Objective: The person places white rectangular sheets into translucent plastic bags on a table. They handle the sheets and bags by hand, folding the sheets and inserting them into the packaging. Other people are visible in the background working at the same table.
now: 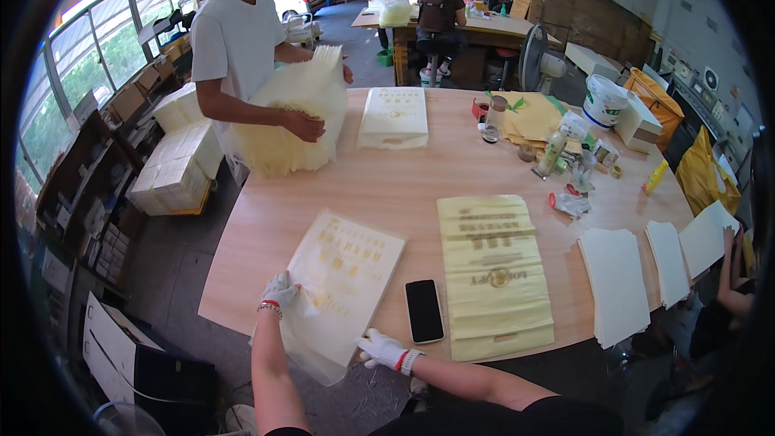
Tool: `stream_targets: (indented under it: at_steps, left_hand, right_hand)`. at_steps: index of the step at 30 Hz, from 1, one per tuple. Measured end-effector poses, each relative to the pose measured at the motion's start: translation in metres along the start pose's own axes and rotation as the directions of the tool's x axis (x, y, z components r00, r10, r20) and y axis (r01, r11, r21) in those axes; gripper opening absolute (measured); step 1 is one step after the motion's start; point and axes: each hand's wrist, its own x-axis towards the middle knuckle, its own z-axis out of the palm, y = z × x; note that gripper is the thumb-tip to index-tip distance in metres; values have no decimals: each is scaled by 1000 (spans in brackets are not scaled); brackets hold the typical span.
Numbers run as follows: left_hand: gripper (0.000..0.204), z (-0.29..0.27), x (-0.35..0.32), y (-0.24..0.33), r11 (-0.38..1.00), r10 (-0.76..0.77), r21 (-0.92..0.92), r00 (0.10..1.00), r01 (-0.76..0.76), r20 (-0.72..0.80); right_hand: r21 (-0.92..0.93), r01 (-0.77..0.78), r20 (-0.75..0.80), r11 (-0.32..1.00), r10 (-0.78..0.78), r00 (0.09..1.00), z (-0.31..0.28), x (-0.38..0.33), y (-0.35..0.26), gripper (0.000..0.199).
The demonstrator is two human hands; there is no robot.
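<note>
In the head view, the bag [343,274], clear and printed in gold with a white sheet inside, lies tilted on the near left of the tabletop [270,230], its bottom corner reaching past the edge. The left hand [280,289], gloved, rests at its left side; whether that grip is pinching the film or only pressing it, I cannot tell. The right hand [385,350], also gloved, is at the bag's lower right edge with fingers partly stretched out; whether its grip has hold of the film is unclear too.

Just right of the bag lies a phone [425,311], then a yellow bag [494,274] with dark print and a handle slot. Further right are white sheets [615,287]. Across the tabletop, a person in a white shirt [236,40] holds a pale yellow bundle [295,117] in both hands, near a white printed stack [394,119].
</note>
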Motion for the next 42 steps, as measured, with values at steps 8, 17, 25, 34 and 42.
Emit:
stream_targets:
  at_steps: [8, 17, 25, 34, 42]
  left_hand:
    - [60, 27, -40, 16, 976, -218, -6, 967, 219, -128]
    - [64, 59, -78, 33, 981, -168, -136, 959, 139, -227]
    - [77, 172, -257, 5, 989, 25, 140, 861, 54, -508]
    - [13, 240, -297, 164, 868, 444, -220, 894, -446, -59]
    - [20, 207, -321, 407, 534, 836, -465, 523, -706, 167]
  right_hand:
    - [-491, 46, -43, 870, -77, 996, -50, -15, -40, 58]
    - [-279, 52, -419, 959, -171, 892, -43, -30, 5, 40]
    - [-363, 302, 362, 882, -165, 917, -54, -159, 93, 37]
    - [-521, -736, -840, 433, -105, 533, -263, -441, 172, 87]
    - [-497, -422, -776, 758, -171, 607, -319, -477, 210, 74]
